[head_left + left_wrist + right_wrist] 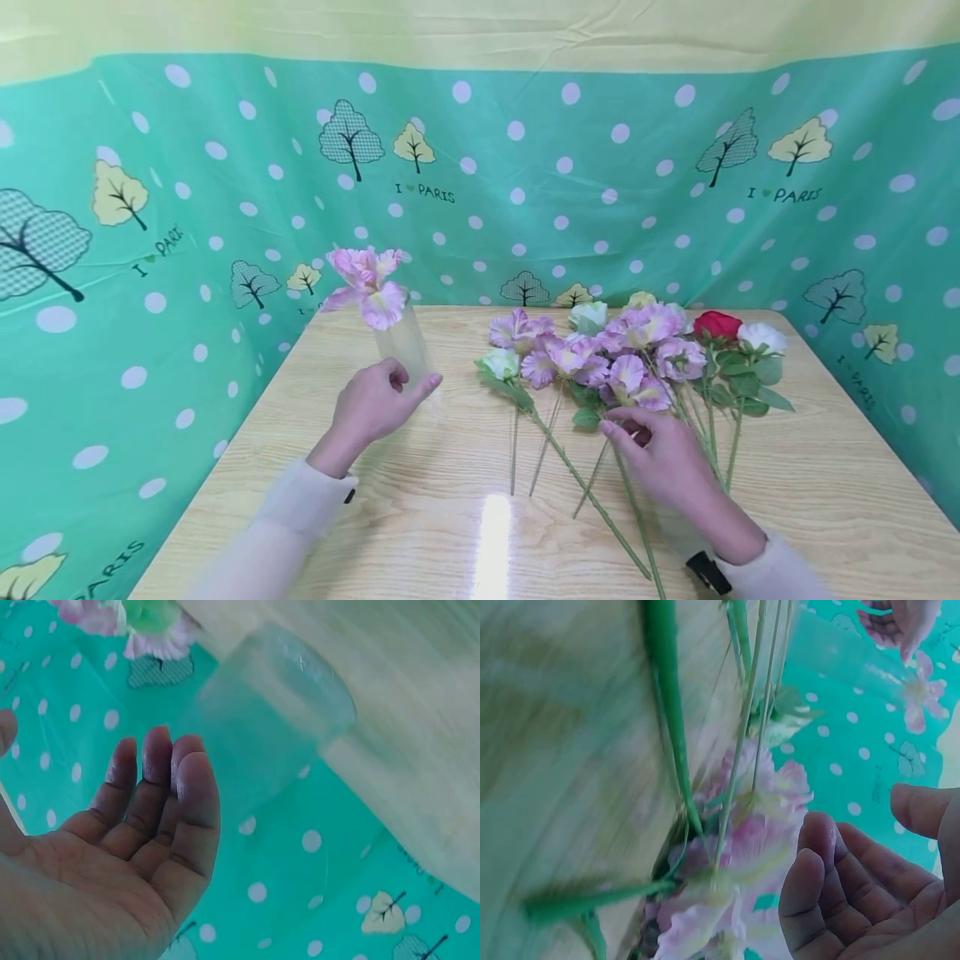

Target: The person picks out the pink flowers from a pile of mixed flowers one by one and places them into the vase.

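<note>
- Vase [408,337], one, clear, upright: left part of the surface, toward the far edge.
- Pink flower [369,279], one: at the mouth of the vase, ruffled petals spread above and left of the rim.
- Left hand [378,400]: just beside the vase, on its near side; grip moderately wide, fingers loosely bent, thumb apart, holding nothing; contact with the glass cannot be told.
- Pink-purple blooms [630,383], several: heaped right of centre, heads toward the far side, thin stems [513,454] pointing near.
- Right hand [663,454]: at the near edge of the heap, over the stems; grip fairly narrow, fingers softly bent, holding nothing; contact with the blooms cannot be told.
- Pale green-white rose [501,364], one: left end of the heap; long green stem [592,497] slanting near and right.
- Red rose [717,325], one, and white rose [762,337], one: side by side at the right end of the heap, green leaves below.
- Surface [420,533]: pale wood grain, a bright streak of reflected light at near centre.
- Cloth [465,167]: green, white-dotted, printed with trees and "PARIS"; hung beyond the far edge and along both sides.
</note>
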Available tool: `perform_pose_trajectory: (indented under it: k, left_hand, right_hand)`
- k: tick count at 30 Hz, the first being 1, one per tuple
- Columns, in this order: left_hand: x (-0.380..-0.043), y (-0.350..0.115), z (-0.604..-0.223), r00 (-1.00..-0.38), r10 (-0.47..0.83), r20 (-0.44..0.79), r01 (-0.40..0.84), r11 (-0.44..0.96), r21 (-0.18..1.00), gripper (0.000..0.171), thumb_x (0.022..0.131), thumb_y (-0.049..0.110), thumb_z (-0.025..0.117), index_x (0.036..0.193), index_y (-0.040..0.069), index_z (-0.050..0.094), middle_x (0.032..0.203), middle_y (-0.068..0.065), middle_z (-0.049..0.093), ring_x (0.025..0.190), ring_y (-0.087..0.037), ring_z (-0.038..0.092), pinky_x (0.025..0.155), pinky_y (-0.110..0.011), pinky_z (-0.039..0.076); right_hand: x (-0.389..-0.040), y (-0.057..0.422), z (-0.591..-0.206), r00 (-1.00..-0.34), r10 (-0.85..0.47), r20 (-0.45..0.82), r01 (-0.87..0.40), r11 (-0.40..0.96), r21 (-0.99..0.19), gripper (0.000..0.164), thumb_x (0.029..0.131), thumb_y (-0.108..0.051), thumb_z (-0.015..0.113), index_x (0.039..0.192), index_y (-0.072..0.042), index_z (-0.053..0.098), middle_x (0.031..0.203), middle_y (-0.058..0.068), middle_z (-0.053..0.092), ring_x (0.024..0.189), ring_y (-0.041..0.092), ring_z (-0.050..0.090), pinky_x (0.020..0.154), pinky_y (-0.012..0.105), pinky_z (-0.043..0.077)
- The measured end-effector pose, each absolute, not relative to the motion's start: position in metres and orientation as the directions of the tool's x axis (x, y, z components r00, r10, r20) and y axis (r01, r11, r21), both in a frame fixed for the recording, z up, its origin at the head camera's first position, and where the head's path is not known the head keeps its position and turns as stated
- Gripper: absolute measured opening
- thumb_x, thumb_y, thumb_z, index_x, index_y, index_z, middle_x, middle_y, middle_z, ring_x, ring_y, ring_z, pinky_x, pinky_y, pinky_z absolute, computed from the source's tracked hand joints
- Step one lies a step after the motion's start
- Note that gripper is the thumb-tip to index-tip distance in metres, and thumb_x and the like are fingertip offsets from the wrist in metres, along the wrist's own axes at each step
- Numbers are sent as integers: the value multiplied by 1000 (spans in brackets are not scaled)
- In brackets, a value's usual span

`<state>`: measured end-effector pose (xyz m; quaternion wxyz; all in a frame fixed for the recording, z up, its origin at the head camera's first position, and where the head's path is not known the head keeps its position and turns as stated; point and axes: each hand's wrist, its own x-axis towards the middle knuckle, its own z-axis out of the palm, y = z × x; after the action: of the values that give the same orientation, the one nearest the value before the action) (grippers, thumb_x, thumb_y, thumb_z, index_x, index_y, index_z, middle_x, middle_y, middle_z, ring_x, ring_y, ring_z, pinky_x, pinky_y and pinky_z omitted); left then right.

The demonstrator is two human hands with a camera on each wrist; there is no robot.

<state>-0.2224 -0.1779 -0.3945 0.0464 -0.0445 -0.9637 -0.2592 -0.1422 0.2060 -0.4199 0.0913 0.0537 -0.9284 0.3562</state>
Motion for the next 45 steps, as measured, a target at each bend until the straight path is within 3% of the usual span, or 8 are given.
perform_pose_trajectory:
  k: [11,21,27,30,34,38,41,45]
  left_hand:
    - [-216,-151,-413,-990,92,107,136,820,556,70,86,74,64,105,7,70,98,-6,68,84,-21,60,76,-40,51]
    - [-211,-134,-427,-982,149,120,191,793,579,68,90,68,64,116,6,70,107,-11,70,94,-22,65,81,-45,53]
    - [-208,-127,-431,-978,164,127,207,794,572,70,91,65,64,124,4,68,119,-14,71,105,-30,67,84,-49,55]
    - [-207,-124,-433,-973,176,150,230,799,555,68,93,62,65,125,2,67,122,-14,70,110,-33,66,88,-50,55]
    - [-207,-121,-435,-967,184,177,251,810,530,66,93,58,66,125,1,67,124,-13,69,116,-34,64,93,-51,54]
    - [-207,-119,-437,-962,194,194,269,806,528,63,93,56,68,123,0,68,121,-14,70,114,-34,65,92,-51,54]
    - [-207,-118,-438,-959,201,200,278,802,529,62,92,55,69,122,0,68,120,-15,70,112,-34,65,90,-51,54]
    - [-206,-116,-438,-959,203,196,278,803,528,62,92,54,69,122,0,68,120,-16,70,111,-35,65,90,-51,54]
  right_hand:
    - [-145,239,-419,-960,23,278,-146,805,-574,24,98,-16,69,119,-6,75,79,-1,70,61,10,59,47,27,44]
    - [-146,264,-422,-966,57,250,-73,875,-479,32,99,-23,67,120,1,72,86,8,74,67,17,65,51,32,46]
    - [-145,283,-419,-961,81,264,-44,900,-433,35,99,-23,65,122,3,70,88,14,73,49,15,51,40,31,36]
    - [-144,291,-418,-967,93,237,-16,906,-424,36,98,-22,64,123,4,68,89,15,73,45,16,45,38,32,34]
    - [-145,301,-418,-981,94,172,17,914,-405,36,98,-21,61,122,5,68,82,10,71,48,16,48,40,34,37]
    - [-147,309,-419,-994,89,70,55,923,-381,35,97,-21,59,118,6,70,73,3,67,49,18,49,41,35,37]
    - [-149,312,-421,-997,83,-6,80,929,-360,34,98,-23,61,114,5,72,75,5,70,51,19,51,42,36,39]
    - [-151,314,-424,-995,73,-68,91,938,-334,27,98,-25,63,96,0,76,80,11,70,57,19,52,44,36,40]
